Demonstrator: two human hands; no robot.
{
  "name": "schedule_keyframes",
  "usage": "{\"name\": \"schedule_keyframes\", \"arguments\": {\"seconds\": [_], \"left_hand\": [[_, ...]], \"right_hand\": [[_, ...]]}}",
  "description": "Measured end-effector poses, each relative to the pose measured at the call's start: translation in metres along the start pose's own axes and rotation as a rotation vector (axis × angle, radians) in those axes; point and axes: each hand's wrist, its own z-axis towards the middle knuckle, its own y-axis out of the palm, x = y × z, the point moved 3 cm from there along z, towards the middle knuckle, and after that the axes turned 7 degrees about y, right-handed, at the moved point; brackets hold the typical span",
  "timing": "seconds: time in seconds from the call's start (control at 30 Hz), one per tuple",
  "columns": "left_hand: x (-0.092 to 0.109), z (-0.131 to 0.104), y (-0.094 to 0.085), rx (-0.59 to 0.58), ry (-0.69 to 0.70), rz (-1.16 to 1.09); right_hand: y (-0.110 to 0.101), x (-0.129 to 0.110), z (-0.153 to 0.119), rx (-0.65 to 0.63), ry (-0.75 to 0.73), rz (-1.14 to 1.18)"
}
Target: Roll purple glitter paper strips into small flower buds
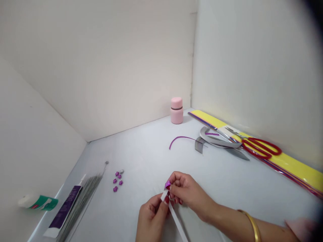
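A narrow paper strip (178,222), white on the side facing me, hangs down toward the front edge. At its upper end is a small purple glittery fold (167,185). My left hand (153,215) is closed, pinching the white end of the strip between thumb and fingers. Close against it, my right hand (187,191) pinches the purple folded part with thumb and index finger. The fingertips partly hide the fold. Left of the hands lie several small purple paper stars (115,189), with a silver one (121,171) beside them.
Wire stems (82,205) lie at left beside a purple glue tube (66,206) and a green-and-white bottle (44,203). A pink jar (177,111) stands at the back. Grey strips (219,143), a purple strip (181,137) and red-handled scissors (262,148) on a yellow paper pack (297,166) lie right.
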Motion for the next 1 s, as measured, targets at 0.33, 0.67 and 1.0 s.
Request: {"name": "schedule_keyframes", "arguments": {"seconds": [0.33,0.67,1.0], "left_hand": [[-0.004,-0.001,0.003,0.065,-0.023,-0.101],[0.002,-0.005,0.0,0.144,-0.078,0.037],[-0.012,-0.004,0.009,-0.067,-0.212,-0.156]], "right_hand": [[-0.002,0.002,0.001,0.049,-0.035,-0.052],[-0.002,-0.002,0.0,-0.091,0.066,0.026],[0.001,0.003,-0.002,-0.284,0.099,0.199]]}}
